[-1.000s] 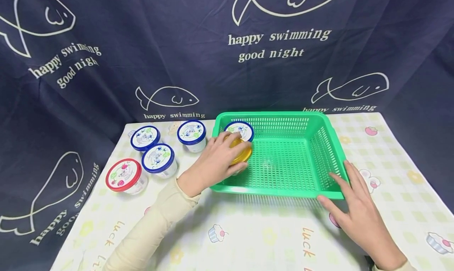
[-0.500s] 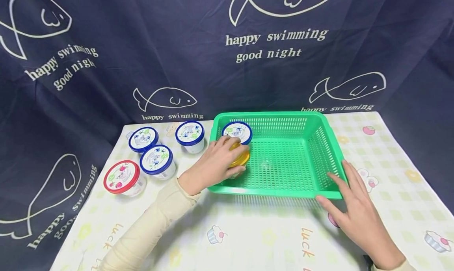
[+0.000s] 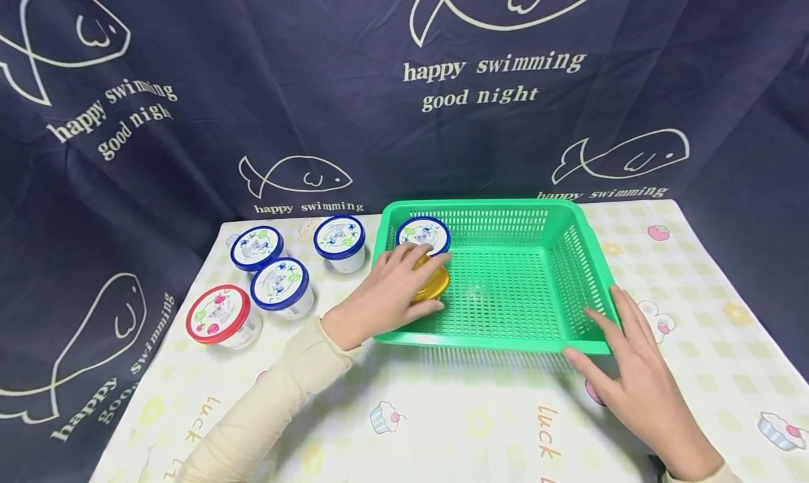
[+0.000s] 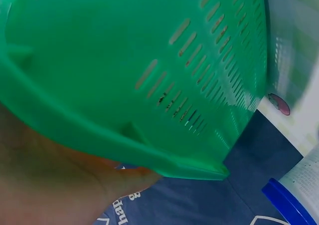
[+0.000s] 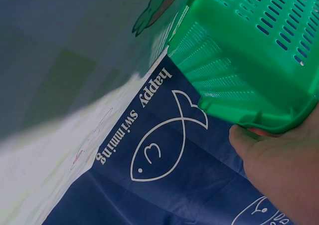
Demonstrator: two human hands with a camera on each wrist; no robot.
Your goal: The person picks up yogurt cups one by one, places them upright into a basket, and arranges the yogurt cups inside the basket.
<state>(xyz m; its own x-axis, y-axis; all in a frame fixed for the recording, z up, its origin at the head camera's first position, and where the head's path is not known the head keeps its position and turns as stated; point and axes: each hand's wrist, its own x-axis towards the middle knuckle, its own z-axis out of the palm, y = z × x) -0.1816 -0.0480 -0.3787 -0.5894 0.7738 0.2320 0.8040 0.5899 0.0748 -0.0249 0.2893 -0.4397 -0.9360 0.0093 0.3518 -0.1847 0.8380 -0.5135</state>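
Note:
In the head view, my left hand reaches over the near left rim of a green plastic basket. Its fingers lie fairly straight over a yellow-lidded tub inside the basket, thumb held out on the near side. The hand hides most of this tub. Just behind stands a blue-lidded tub, also in the basket. My right hand grips the basket's near right corner, one finger over the rim and the thumb at the front edge. The right wrist view shows the right hand against the rim.
Left of the basket stand three blue-lidded tubs, one nearest the basket, one behind left and one in front. A red-lidded tub is at the far left. A dark blue curtain hangs behind the patterned tablecloth.
The left hand's fingers have straightened, and the yellow-lidded tub sits slightly lower in the basket. The right hand has stayed at the corner.

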